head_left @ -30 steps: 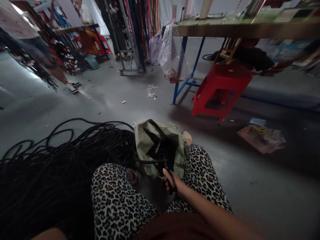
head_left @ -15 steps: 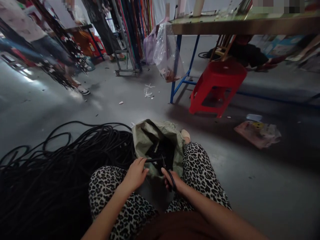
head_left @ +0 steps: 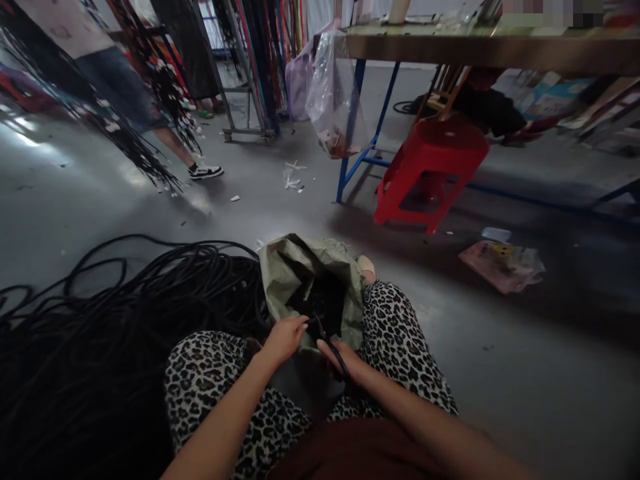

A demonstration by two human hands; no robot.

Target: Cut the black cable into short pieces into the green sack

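I sit on the floor with my knees in leopard-print trousers [head_left: 400,347]. Between them stands an open green sack [head_left: 285,273] with dark cord pieces inside. My left hand [head_left: 284,339] is closed on the end of a black cord [head_left: 150,293] at the sack's mouth. Just right of it, my right hand [head_left: 345,360] grips black scissors [head_left: 327,343], whose blades point at the cord end. A big tangled pile of the same black cord lies on the floor to my left.
A red plastic stool [head_left: 430,167] stands under a blue-legged table [head_left: 450,50] ahead on the right. A plastic bag [head_left: 333,100] hangs from the table's corner. Pink packaging [head_left: 500,263] lies on the floor. A person [head_left: 125,100] walks by at the upper left, carrying dark cords.
My left hand came into view, took the cord end and drew closer to the scissors. The person at the upper left walked to the right.
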